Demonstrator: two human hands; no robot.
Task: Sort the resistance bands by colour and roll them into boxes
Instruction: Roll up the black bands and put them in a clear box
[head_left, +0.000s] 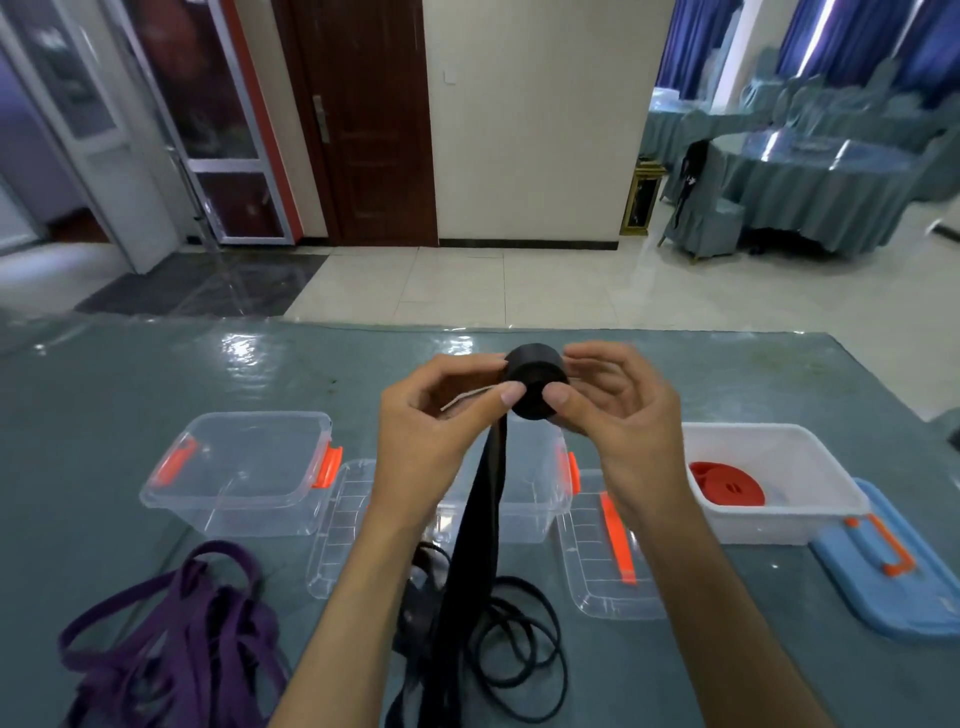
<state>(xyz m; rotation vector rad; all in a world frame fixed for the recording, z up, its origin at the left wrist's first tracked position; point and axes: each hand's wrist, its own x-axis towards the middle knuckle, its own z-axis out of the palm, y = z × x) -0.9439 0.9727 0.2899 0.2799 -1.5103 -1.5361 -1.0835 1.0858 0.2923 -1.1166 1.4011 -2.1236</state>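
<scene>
Starting left of the black roll (535, 382), held up above the table (130, 374): the purple bands (171, 634) lie in a loose heap, down and to the left of it, unsorted. Beyond them sits the left clear box (236, 470), nothing visible inside. Now the left hand (441, 431), thumb and fingers pinching the near-left edge of the roll. There's the roll itself, a tight black coil, clamped between both hands. Its tail (480, 519) drops straight down from the underside, between the wrists, to the black bands (519, 649) piled on the table below. The middle clear box (540, 499) waits just behind that tail, the likely home for this one. The right hand (618, 415) pinches the right face, thumb on the near edge, fingers curled behind. Far right of the roll, the white box (779, 483) holds red rolled bands (727, 483).

To wind well: keep the tail taut and flat, turn the coil with the right hand, let the left guide the edges flush so it doesn't telescope.
</scene>
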